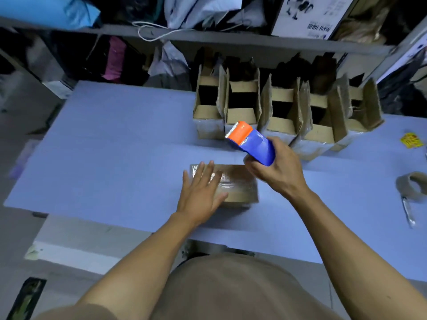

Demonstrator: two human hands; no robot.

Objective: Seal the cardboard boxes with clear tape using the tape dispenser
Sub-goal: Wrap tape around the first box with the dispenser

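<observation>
A small closed cardboard box [240,188] lies on the blue table [115,158] in front of me, with shiny clear tape across its top. My left hand [201,192] presses flat on the box's left half, fingers straight. My right hand [275,169] grips the blue handle of the tape dispenser [251,142] and holds it in the air just above and behind the box. Its orange head with the toothed blade points up and to the left.
A row of several open cardboard boxes [286,107] stands at the back right of the table, flaps up. A spare tape roll [411,185] and a metal tool [407,211] lie at the right edge, a yellow packet [412,140] beyond them. Cluttered shelves [208,38] rise behind.
</observation>
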